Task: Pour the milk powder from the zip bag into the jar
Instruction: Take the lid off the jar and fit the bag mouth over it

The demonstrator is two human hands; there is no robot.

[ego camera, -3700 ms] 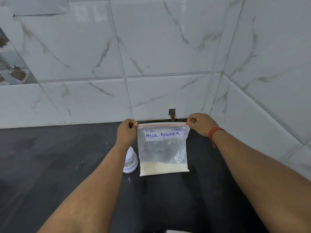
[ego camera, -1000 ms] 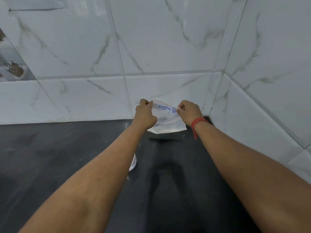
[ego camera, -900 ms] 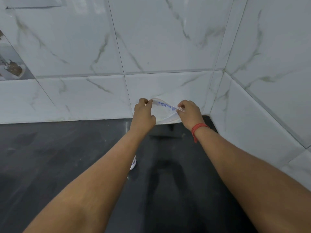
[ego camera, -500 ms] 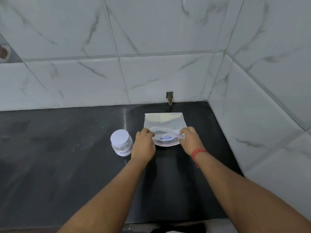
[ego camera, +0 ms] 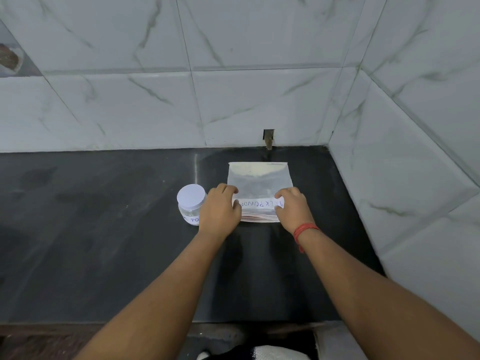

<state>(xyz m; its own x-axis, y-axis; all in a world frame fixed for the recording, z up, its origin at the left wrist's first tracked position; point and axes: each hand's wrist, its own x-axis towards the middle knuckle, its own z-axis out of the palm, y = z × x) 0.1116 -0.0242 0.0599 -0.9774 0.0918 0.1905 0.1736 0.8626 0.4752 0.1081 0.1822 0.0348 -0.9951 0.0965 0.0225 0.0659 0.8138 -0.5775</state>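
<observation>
The clear zip bag (ego camera: 258, 181) lies flat on the black counter (ego camera: 104, 229), its zip end towards me and its white "MILK POWDER" label upside down. A little pale powder shows at its far end. My left hand (ego camera: 220, 211) grips the bag's near left corner and my right hand (ego camera: 292, 206), with a red thread on the wrist, grips the near right corner. The small clear jar (ego camera: 191, 203) with a white lid on stands upright just left of my left hand, its label partly hidden.
White marble-look tiled walls close the counter at the back and on the right (ego camera: 389, 165). A small notch with a pipe stub (ego camera: 268, 139) sits in the back wall behind the bag. The counter's front edge (ego camera: 130, 324) runs below my forearms.
The bag was held up in the air with its mouth pulled open; now it lies flat on the counter with both hands on its zip end. The view has tilted down, showing the jar.
</observation>
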